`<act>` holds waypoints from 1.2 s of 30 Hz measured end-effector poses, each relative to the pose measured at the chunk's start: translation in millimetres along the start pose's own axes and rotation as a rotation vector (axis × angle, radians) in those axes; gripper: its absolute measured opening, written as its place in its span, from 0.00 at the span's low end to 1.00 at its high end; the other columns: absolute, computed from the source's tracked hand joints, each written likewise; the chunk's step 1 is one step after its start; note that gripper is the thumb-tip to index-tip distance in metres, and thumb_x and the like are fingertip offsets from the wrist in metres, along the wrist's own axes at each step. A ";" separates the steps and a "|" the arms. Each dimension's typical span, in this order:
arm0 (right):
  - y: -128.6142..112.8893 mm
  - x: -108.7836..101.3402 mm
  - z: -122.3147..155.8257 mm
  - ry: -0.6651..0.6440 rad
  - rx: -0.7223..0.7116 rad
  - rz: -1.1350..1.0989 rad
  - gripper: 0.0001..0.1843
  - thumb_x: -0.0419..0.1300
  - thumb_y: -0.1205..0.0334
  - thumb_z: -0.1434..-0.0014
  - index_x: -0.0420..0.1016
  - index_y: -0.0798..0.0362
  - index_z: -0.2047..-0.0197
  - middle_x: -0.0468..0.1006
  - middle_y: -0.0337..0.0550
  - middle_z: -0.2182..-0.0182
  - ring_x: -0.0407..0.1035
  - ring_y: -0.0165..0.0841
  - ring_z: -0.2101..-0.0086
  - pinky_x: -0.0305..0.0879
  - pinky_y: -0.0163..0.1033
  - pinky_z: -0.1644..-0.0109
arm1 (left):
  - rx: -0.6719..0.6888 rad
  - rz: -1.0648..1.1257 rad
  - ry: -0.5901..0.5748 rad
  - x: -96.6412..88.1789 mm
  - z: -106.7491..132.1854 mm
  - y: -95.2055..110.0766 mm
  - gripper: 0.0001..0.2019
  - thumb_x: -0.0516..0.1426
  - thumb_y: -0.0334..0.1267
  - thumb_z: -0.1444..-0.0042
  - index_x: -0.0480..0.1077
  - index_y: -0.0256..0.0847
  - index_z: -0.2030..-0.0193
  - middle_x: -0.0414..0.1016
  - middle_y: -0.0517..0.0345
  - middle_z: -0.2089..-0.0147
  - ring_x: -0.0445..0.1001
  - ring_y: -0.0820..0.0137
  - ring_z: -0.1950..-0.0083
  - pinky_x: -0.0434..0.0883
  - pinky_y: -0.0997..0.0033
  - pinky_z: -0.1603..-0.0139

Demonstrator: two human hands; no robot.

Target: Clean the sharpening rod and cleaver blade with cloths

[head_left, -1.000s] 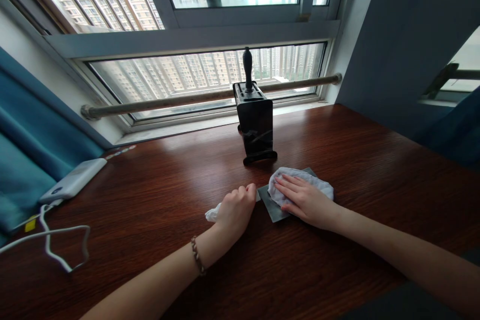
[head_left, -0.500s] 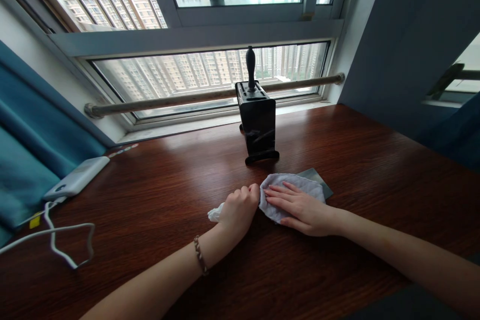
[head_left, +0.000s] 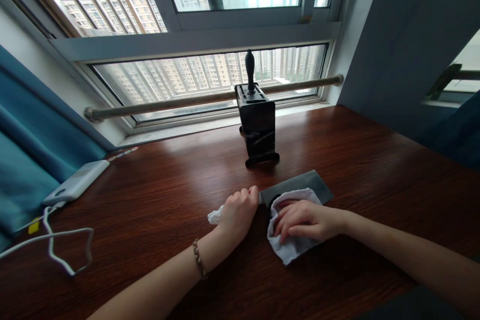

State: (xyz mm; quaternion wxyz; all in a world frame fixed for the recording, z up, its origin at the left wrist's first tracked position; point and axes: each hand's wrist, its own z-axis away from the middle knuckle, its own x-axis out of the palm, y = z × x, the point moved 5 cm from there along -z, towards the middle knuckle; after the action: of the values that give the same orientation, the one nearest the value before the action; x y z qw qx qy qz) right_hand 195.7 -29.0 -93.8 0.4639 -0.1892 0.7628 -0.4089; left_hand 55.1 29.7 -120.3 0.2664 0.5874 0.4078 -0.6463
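A cleaver lies flat on the wooden table (head_left: 157, 195), its grey blade (head_left: 300, 184) pointing right. My left hand (head_left: 238, 210) is a fist closed round its handle, whose white end (head_left: 213, 216) sticks out to the left. My right hand (head_left: 303, 220) rests at the blade's near edge with its fingers curled into a crumpled white cloth (head_left: 290, 249). The cloth covers the blade's near edge and spills onto the table toward me.
A black knife block (head_left: 258, 130) with one dark handle sticking up stands just behind the blade. A white power bank (head_left: 77, 182) and its looped cable (head_left: 56, 240) lie at the left. Blue curtain hangs at the left, and a window with a rail is behind.
My right hand has pulled the cloth toward me off the blade, so most of the grey blade now shows. The left hand has kept its grip in place.
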 end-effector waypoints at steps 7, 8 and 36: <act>41.1 -33.7 26.9 0.151 0.294 -0.188 0.28 0.48 0.51 0.34 0.75 0.56 0.79 0.75 0.44 0.78 0.68 0.31 0.75 0.62 0.36 0.63 | -0.003 0.071 -0.020 0.5 -1.2 -3.4 0.12 0.42 0.23 0.42 0.65 0.34 0.60 0.69 0.46 0.66 0.73 0.59 0.65 0.68 0.65 0.68; 48.3 -41.8 32.1 0.229 0.345 -0.190 0.30 0.49 0.49 0.35 0.72 0.56 0.83 0.73 0.43 0.82 0.66 0.30 0.78 0.61 0.36 0.64 | -0.004 0.087 -0.022 0.6 -1.4 -4.3 0.13 0.42 0.23 0.42 0.64 0.35 0.60 0.69 0.46 0.66 0.72 0.59 0.65 0.67 0.65 0.68; 68.6 -84.5 66.5 0.173 0.453 0.201 0.12 0.67 0.56 0.52 0.74 0.55 0.68 0.69 0.42 0.65 0.60 0.36 0.62 0.54 0.38 0.57 | 0.028 1.785 -0.869 -13.1 14.5 2.5 0.22 0.60 0.48 0.53 0.49 0.41 0.71 0.42 0.70 0.81 0.40 0.82 0.81 0.41 0.80 0.81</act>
State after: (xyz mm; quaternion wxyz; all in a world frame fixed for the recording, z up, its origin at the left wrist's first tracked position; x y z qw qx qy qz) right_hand 301.3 38.4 -117.6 0.4657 0.0318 0.7037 -0.5356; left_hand 51.5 14.4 -108.3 0.7748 0.3943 -0.3245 -0.3726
